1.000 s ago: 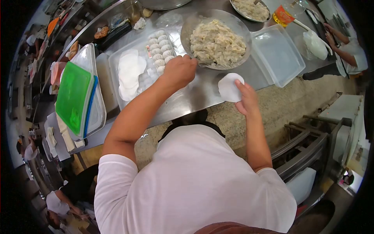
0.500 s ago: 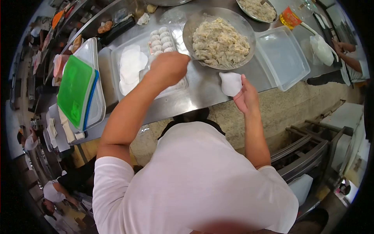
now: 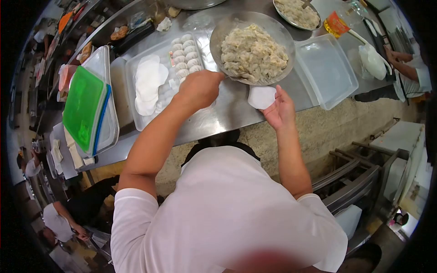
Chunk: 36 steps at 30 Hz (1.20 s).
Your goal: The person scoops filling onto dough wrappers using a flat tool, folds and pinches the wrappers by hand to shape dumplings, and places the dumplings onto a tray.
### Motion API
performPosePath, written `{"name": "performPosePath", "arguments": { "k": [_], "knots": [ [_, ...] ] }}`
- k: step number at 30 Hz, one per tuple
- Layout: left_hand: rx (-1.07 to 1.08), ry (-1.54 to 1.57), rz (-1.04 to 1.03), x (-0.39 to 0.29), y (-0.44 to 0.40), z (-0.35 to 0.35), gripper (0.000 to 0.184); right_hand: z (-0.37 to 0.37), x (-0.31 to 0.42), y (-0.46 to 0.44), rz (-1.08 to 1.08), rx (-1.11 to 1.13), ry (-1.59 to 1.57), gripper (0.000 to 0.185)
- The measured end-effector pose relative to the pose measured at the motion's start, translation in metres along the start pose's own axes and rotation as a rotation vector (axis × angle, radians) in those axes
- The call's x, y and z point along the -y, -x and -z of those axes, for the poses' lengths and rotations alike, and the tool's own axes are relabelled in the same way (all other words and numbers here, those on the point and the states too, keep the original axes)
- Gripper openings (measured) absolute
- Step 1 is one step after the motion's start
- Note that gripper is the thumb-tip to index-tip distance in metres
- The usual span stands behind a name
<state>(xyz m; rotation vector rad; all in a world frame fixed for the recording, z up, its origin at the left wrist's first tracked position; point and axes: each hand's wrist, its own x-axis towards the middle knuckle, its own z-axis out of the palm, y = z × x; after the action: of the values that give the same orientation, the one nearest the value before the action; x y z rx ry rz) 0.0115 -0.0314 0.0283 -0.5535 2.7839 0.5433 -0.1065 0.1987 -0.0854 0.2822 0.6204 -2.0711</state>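
My left hand (image 3: pixel 200 89) is a closed fist at the left rim of a wide metal bowl (image 3: pixel 287 68). Whatever its fingers hold is mostly hidden; a thin tip seems to point toward the bowl. Inside the bowl is a heap of pale, shrimp-like filling (image 3: pixel 255 52). Just below the bowl, my right hand (image 3: pixel 279 110) has its palm up and holds a thin white dumpling wrapper (image 3: pixel 261 97) by one side. Left of my left hand, a clear plastic tray (image 3: pixel 132 86) carries overlapping white wrappers (image 3: pixel 149 86) and rows of pleated dumplings (image 3: pixel 185 52).
An open clear plastic container (image 3: pixel 328 73) stands right of the bowl. Behind are a smaller bowl of filling (image 3: pixel 298 12) and an oil bottle (image 3: pixel 339 25). Green-lidded containers (image 3: pixel 84 109) lean at the left. Another person's arm (image 3: pixel 403 68) shows at far right.
My right hand has shifted slightly left with the wrapper, which now lies flatter and closer under the bowl's rim. My left hand stays closed, slightly lower in view.
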Motion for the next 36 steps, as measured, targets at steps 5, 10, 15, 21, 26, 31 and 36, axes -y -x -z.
{"name": "performPosePath", "arguments": {
  "k": [5, 10, 15, 21, 26, 31, 36],
  "knots": [
    [0.107, 0.094, -0.126, 0.003, -0.003, 0.001, 0.051, -0.009, 0.000, 0.002, 0.041, -0.054, 0.011, 0.040],
    [0.058, 0.164, -0.213, -0.015, 0.026, -0.024, 0.047, -0.009, 0.005, 0.002, 0.070, -0.041, -0.070, 0.039],
    [-0.046, 0.104, -0.237, -0.008, 0.031, -0.011, 0.045, 0.009, 0.008, -0.003, 0.101, -0.111, -0.045, 0.039],
    [0.006, 0.001, -0.210, -0.002, -0.010, -0.022, 0.042, 0.004, 0.014, -0.002, 0.046, -0.095, -0.011, 0.041],
    [-0.052, 0.170, -0.339, -0.007, 0.020, -0.040, 0.039, -0.005, 0.019, 0.011, 0.030, -0.083, 0.004, 0.045],
    [-0.097, 0.087, -0.291, -0.014, 0.038, -0.015, 0.041, -0.003, 0.017, 0.019, -0.023, -0.027, 0.021, 0.044],
    [-0.150, -0.038, -0.405, -0.020, 0.047, -0.008, 0.040, -0.018, 0.013, 0.021, -0.114, 0.052, 0.112, 0.048]
  ]
}}
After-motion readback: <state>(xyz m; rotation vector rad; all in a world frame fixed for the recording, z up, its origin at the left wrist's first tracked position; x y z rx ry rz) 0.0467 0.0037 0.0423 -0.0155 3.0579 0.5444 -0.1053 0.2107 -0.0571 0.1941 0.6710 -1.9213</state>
